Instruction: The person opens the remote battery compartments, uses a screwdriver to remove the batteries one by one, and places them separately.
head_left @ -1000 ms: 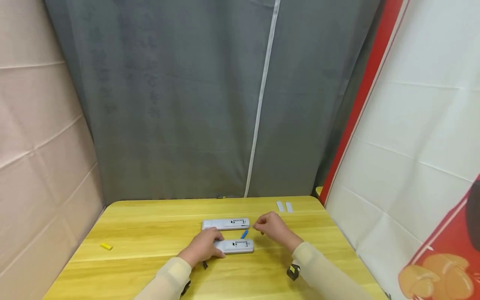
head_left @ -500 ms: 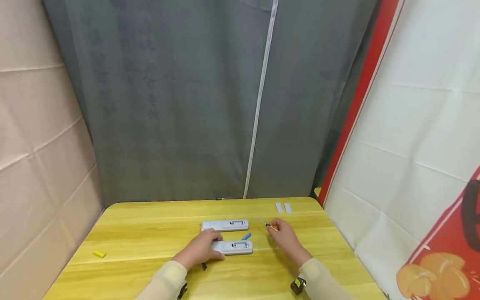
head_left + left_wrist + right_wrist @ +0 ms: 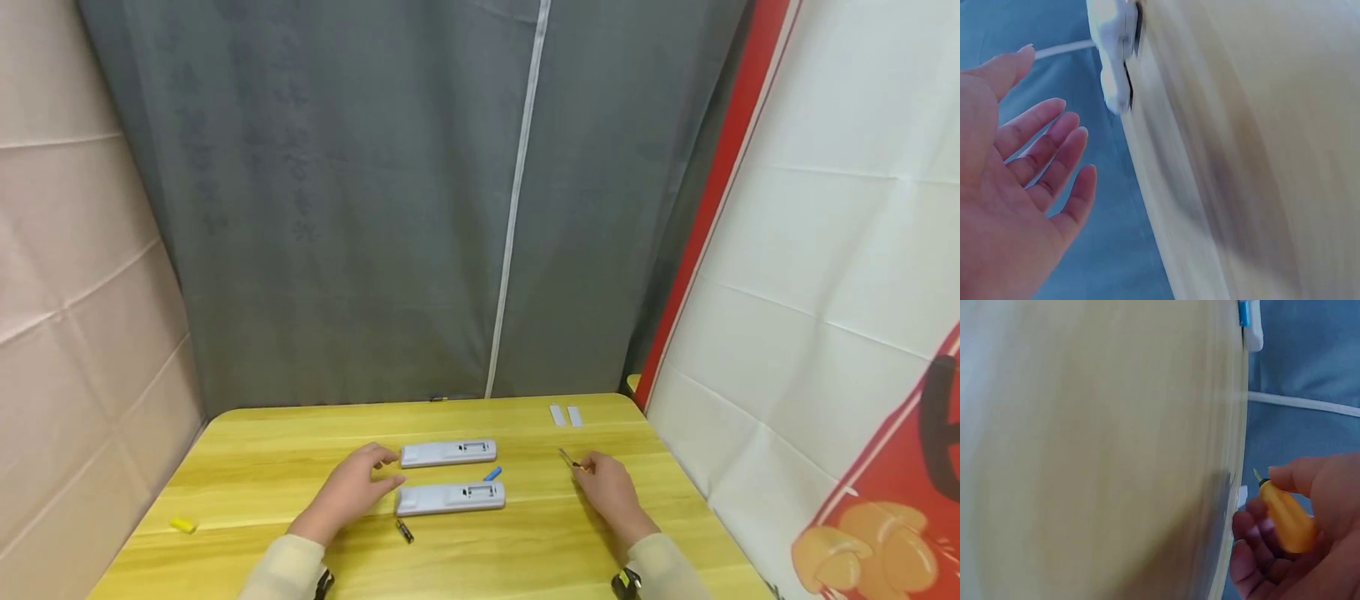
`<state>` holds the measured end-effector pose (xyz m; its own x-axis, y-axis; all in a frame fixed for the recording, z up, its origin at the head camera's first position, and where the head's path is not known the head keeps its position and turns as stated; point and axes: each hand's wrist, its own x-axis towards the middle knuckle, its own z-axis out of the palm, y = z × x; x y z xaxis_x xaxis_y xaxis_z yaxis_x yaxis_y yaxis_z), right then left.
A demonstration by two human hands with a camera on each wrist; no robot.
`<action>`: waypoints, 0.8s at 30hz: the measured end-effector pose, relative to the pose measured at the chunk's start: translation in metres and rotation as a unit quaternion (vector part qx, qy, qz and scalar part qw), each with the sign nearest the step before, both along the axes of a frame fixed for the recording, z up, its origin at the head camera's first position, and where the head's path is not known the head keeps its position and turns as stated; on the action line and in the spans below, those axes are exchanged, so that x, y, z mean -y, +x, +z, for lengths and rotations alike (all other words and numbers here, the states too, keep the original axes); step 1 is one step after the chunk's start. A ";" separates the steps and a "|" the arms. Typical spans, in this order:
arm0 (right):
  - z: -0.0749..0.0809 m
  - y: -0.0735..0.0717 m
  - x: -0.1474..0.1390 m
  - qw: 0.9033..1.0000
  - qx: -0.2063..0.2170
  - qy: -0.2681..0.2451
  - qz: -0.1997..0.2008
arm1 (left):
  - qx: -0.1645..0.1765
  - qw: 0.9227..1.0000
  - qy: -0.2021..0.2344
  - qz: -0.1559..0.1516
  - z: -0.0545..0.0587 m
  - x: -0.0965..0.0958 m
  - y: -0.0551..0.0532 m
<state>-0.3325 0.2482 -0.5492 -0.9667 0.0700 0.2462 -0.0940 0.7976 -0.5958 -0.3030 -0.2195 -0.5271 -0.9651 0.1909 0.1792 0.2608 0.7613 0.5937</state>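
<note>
My right hand [image 3: 609, 490] pinches a small screwdriver [image 3: 1287, 519] with a yellow-orange handle, its thin metal tip pointing away. Fingers spread and holding nothing, my left hand [image 3: 347, 493] is just left of two light grey remote controls. The far remote control [image 3: 442, 452] and the near remote control [image 3: 448, 498] lie face down, roughly parallel, with uncovered battery compartments at their right ends. Between them, near the right ends, is a blue battery [image 3: 492, 473]. A dark battery [image 3: 405, 531] lies in front of the near remote.
Two pale battery covers [image 3: 557, 415] lie side by side at the table's back right. A yellow battery [image 3: 183, 525] is at the left, and a small dark item [image 3: 438, 399] sits at the back edge. A grey curtain [image 3: 360, 208] hangs behind the wooden table [image 3: 300, 433].
My left hand has let go of the near remote control and moved left. The right hand has drawn back to the right, away from the remotes, with the screwdriver.
</note>
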 end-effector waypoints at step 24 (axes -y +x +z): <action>0.011 -0.003 -0.003 0.997 0.048 0.061 -0.015 | -0.049 0.996 -0.074 0.033 -0.008 0.020 0.016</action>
